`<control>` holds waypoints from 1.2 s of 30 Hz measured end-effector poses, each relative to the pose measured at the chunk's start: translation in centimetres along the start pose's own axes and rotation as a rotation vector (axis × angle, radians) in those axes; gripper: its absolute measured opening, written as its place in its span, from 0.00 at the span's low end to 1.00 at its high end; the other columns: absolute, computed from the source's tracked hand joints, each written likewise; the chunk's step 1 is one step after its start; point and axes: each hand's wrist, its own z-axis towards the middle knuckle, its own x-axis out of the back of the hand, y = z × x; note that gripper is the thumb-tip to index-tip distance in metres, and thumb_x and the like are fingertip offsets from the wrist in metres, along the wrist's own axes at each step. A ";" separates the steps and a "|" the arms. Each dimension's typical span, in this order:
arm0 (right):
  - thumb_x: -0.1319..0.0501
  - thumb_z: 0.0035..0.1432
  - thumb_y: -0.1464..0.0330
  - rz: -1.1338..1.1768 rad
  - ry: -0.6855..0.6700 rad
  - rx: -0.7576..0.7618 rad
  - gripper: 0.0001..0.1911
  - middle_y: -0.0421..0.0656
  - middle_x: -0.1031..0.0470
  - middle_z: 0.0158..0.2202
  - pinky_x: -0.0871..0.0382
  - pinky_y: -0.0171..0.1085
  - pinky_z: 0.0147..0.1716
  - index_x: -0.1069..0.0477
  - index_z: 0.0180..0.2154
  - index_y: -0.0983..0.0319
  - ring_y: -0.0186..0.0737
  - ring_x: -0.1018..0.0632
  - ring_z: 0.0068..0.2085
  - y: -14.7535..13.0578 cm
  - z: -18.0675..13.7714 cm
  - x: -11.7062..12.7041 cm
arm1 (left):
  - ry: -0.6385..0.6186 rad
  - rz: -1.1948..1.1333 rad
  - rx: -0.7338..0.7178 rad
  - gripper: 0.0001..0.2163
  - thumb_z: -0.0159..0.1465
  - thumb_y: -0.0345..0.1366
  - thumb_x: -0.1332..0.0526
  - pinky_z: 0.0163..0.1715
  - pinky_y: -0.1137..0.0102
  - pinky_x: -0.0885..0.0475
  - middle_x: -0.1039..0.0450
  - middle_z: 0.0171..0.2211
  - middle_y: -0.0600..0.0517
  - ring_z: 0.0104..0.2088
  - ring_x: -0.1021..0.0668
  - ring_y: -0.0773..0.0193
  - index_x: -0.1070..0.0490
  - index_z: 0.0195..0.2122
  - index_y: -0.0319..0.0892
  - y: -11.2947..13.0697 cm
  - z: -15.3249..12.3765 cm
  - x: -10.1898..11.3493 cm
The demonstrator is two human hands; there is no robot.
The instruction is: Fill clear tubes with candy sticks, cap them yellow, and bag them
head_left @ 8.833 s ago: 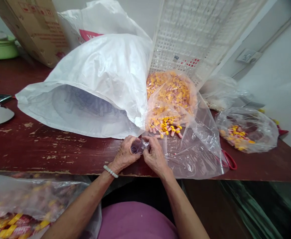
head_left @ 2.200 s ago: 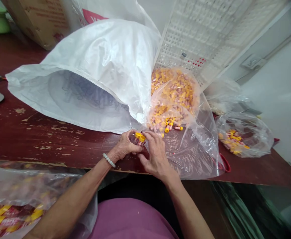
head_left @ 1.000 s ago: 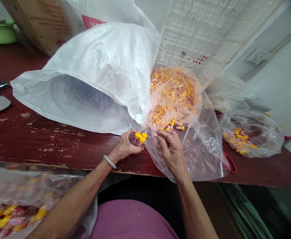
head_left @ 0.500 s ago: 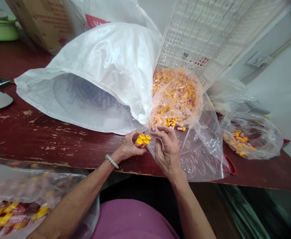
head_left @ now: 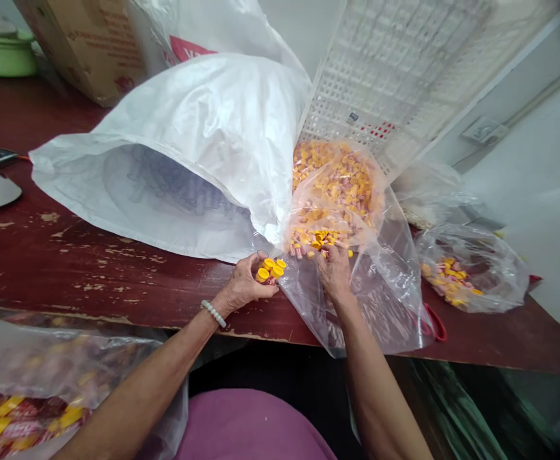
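My left hand (head_left: 242, 285) is closed around a small cluster of yellow-capped tubes (head_left: 270, 271), held upright just above the dark red table (head_left: 69, 268). My right hand (head_left: 336, 271) reaches into the mouth of a clear plastic bag (head_left: 385, 287) and its fingertips touch the loose yellow-capped tubes (head_left: 315, 239) spilling from the pile inside. The fingers are curled down into the pile and mostly hidden. A large open white woven sack (head_left: 188, 153) lies just behind my left hand.
A white lattice crate (head_left: 394, 64) leans behind the bag. A second clear bag with some tubes (head_left: 466, 268) lies at right, with a red-handled tool (head_left: 430, 322) beside it. A cardboard box (head_left: 83, 45) and green pot (head_left: 2, 51) stand at back left. Another filled bag (head_left: 30, 396) sits below the table edge.
My right hand has moved from beside the held cluster forward into the clear bag, onto the loose tubes. The cluster in my left hand has grown since the earliest frames.
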 end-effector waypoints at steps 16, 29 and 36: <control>0.45 0.60 0.68 0.417 -0.138 0.388 0.10 0.45 0.26 0.43 0.31 0.42 0.46 0.28 0.43 0.58 0.40 0.25 0.45 -8.2 -3.7 4.2 | -0.132 0.097 -0.116 0.17 0.43 0.27 0.35 0.34 0.72 0.29 0.28 0.32 0.54 0.30 0.26 0.67 0.36 0.35 0.40 -0.2 -0.1 0.2; 0.48 0.64 0.63 0.320 0.199 0.344 0.14 0.45 0.27 0.43 0.34 0.47 0.48 0.31 0.48 0.58 0.42 0.27 0.45 -10.9 -1.3 4.0 | -0.153 0.315 -0.183 0.14 0.43 0.29 0.35 0.26 0.75 0.33 0.28 0.27 0.56 0.26 0.28 0.68 0.32 0.32 0.40 0.0 -0.6 0.3; 0.42 0.58 0.54 0.193 -0.136 0.452 0.26 0.49 0.34 0.51 0.35 0.48 0.49 0.37 0.55 0.57 0.48 0.33 0.51 -13.2 -0.7 -0.9 | -0.178 0.311 -0.118 0.10 0.41 0.27 0.35 0.23 0.74 0.36 0.28 0.23 0.56 0.23 0.29 0.67 0.31 0.26 0.41 -0.2 -0.9 -0.4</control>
